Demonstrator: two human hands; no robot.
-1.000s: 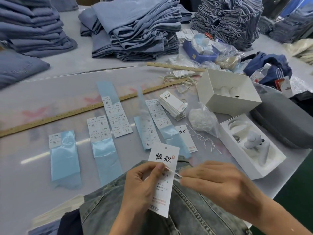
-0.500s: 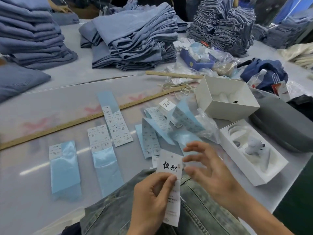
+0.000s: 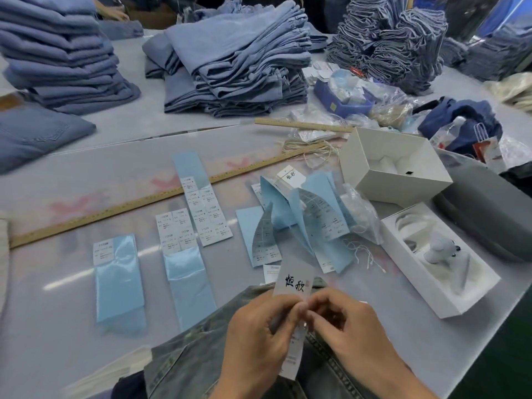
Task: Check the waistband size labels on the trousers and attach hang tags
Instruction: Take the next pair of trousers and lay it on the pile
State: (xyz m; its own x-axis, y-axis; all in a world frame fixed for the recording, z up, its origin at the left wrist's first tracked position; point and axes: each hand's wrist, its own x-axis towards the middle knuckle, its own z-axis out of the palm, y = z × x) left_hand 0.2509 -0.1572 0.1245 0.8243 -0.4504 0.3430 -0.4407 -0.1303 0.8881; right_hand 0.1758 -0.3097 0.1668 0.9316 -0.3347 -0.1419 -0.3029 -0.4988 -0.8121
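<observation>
Fingers (image 3: pixel 290 309) of both our hands pinch hang tag (image 3: pixel 293 280) over trousers (image 3: pixel 195 358), desk's (image 3: pixel 57 326) 6 o'clock edge.

Grey worktable (image 3: pixel 72 326) reflecting strip light; green floor (image 3: pixel 506 341).

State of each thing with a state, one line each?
hang tag: upright, held by both hands
left hand: grips the tag
right hand: pinches at the tag's edge
white box: open
sticker sheets: curled up off the table
jeans stack: folded
</observation>
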